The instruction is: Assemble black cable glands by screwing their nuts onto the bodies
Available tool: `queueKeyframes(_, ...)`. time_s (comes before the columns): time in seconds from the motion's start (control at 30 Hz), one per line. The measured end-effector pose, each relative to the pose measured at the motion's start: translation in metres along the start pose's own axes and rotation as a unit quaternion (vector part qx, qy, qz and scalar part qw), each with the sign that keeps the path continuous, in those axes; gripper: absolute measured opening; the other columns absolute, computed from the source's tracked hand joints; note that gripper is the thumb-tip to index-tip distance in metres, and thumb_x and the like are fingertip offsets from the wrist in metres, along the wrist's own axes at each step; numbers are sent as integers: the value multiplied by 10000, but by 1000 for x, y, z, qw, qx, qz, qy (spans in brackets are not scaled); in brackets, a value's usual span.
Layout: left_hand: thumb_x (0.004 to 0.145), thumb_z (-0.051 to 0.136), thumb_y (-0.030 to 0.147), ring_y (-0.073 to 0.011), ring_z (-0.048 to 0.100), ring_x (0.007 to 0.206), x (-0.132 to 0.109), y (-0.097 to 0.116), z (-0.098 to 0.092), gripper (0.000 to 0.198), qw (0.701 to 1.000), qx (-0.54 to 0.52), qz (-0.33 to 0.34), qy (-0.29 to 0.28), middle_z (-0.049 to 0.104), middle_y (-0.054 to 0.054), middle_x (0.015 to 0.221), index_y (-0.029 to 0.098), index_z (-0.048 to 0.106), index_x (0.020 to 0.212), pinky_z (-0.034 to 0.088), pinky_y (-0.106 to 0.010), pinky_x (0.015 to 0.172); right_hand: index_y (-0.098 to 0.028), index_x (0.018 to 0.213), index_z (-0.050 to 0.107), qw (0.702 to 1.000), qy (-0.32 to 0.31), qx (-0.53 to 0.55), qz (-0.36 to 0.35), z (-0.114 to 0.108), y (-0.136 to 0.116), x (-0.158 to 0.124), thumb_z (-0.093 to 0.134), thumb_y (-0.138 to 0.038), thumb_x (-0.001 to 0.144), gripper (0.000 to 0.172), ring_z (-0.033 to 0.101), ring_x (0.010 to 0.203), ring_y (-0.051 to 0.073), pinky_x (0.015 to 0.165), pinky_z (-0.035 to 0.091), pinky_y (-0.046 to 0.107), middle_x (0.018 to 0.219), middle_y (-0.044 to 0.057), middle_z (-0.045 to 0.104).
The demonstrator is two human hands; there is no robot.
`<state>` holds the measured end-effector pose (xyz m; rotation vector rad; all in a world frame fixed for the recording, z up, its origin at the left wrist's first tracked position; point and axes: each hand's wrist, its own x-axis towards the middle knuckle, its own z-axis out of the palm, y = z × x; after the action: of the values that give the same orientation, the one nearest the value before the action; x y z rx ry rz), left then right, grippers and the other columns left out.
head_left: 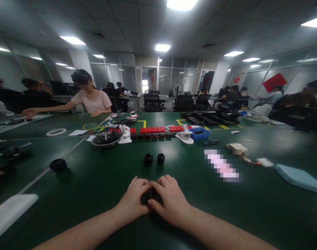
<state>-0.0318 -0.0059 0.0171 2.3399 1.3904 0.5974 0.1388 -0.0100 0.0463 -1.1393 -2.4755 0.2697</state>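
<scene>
My left hand and my right hand meet low in the middle of the head view, over the green table. Both are closed round dark, glossy black parts, mostly covered by the fingers; whether these are one piece or two I cannot tell. Just beyond the hands, two black round parts stand side by side, the left one and the right one. Another black round part sits farther left, near a pale seam in the table.
Beyond are a metal bowl, a row of red blocks, a white clamp and a blue bin. A light blue case lies right, a white slab left. A person reaches across the far left.
</scene>
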Motion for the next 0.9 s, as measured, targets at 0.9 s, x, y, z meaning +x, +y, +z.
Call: queueKeyframes(0.9, 619, 630, 437, -239, 470, 965, 1, -1, -3, 332, 1000, 14, 8, 4, 531, -41, 978, 225, 595, 873, 240, -497, 979, -195, 1037, 527, 1000, -11, 23, -10, -3, 2, 1, 579, -335, 723, 348, 415, 866, 195, 782, 358, 328, 888, 39, 511)
